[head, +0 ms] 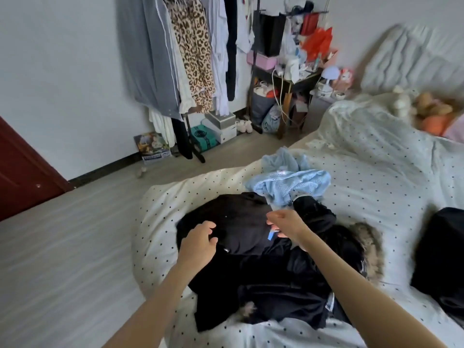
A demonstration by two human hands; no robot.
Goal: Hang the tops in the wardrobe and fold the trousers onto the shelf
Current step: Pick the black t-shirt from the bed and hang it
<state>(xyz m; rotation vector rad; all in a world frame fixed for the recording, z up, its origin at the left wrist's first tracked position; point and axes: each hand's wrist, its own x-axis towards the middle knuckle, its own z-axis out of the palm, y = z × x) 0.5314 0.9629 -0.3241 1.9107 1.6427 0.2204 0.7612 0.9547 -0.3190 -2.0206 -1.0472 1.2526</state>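
1. Black fabric garment pile (263, 267) lies on the white polka-dot bed (376, 187), landmark for everything below.
2. Left hand (200, 243): fingers curled over the pile's top-left edge, grip on the cloth itself unclear.
3. Right hand (285, 226): above the pile's top; grip state can't tell.
4. Light blue knit top (293, 185) crumpled just behind the pile.
5. Clothes rack with hanging garments (195, 54) well beyond the pile, against the wall.

readable text: none | blue tag (272, 235) on black garment (241, 229): no legible print | printed bag (152, 146) on floor by wall: picture and lettering too blurred to read | teal box (202, 136) under clothes rack: round black emblem, no legible words
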